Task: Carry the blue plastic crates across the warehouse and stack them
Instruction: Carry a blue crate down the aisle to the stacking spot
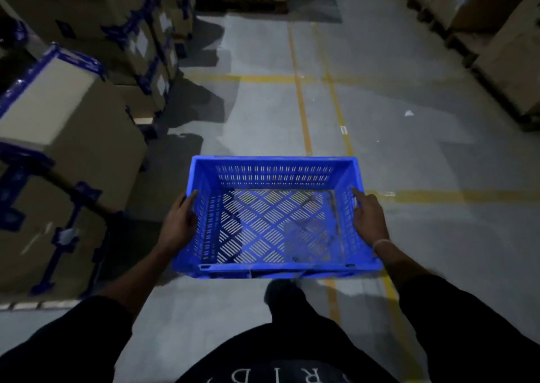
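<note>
Mid-carry: the empty blue slatted crate point(276, 217) rides at frame centre above the floor, left hand point(178, 225) and right hand point(368, 218) gripping its side rims. No stack in view; next, walk on.

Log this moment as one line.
phase: carrying | left hand and right hand: gripping empty blue slotted plastic crate | location: aisle between cardboard boxes

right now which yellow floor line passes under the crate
The right line of the lengthwise yellow pair; it reappears behind the blue crate. The left one stops at its rim.
</note>
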A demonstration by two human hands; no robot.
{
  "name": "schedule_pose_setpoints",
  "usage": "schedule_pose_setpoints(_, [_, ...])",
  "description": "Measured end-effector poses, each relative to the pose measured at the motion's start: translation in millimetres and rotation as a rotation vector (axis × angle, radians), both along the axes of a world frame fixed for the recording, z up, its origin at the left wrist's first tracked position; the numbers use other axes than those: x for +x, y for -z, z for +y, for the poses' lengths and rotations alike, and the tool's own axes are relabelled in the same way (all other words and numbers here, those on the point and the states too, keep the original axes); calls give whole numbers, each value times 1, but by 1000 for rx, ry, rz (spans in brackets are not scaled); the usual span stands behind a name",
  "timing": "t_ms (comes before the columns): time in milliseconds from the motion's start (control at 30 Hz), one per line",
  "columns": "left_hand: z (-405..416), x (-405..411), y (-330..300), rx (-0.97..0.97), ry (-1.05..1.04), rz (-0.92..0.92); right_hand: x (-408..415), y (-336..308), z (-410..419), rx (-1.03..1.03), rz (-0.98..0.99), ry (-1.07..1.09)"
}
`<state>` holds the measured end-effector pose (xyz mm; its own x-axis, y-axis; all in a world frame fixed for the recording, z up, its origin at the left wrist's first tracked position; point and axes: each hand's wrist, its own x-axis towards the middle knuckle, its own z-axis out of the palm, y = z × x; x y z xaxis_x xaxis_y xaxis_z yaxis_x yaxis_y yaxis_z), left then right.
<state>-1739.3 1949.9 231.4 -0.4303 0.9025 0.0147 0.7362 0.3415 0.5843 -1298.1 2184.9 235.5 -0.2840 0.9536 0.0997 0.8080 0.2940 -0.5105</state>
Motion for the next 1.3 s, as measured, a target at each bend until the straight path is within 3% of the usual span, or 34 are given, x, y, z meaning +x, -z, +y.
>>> schedule_pose_setpoints(233, [189,-72,11,-8,-9,29,-77,19,190,-8,8,-16])
schedule_pose_setpoints(600, [449,-153,-34,31,-29,37,-171,-20,452,-2,1,-14])
schedule_pose_setpoints(1000, [731,-304,15,-16,-8,-18,-308,12,725,-28,0,22])
schedule_pose_setpoints(1300, [924,-408,0,-76,47,-17,-406,12,905,32,-54,13])
